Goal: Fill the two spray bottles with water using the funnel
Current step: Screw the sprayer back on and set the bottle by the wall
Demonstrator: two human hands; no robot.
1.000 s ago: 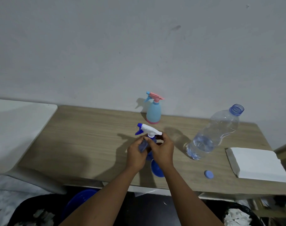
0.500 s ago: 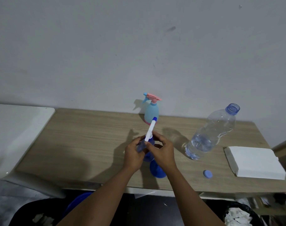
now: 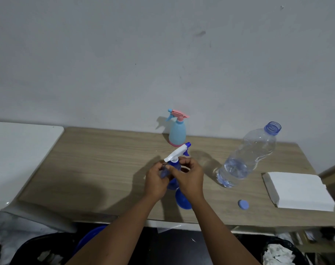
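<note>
L hand (image 3: 156, 182) fingers wrap blue spray bottle (image 3: 174, 166), steadying it. R hand (image 3: 189, 178) fingers pinch collar of trigger head (image 3: 175, 154), prob. for twisting. Funnel (image 3: 183, 201) on counter (image 3: 105, 169), nearside of R fingers, handy for filling.

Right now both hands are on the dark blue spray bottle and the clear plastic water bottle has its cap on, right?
No: head view shows the clear plastic water bottle uncapped, its round blue cap lying on the wooden table. Left hand and right hand do hold the dark blue spray bottle.
</note>
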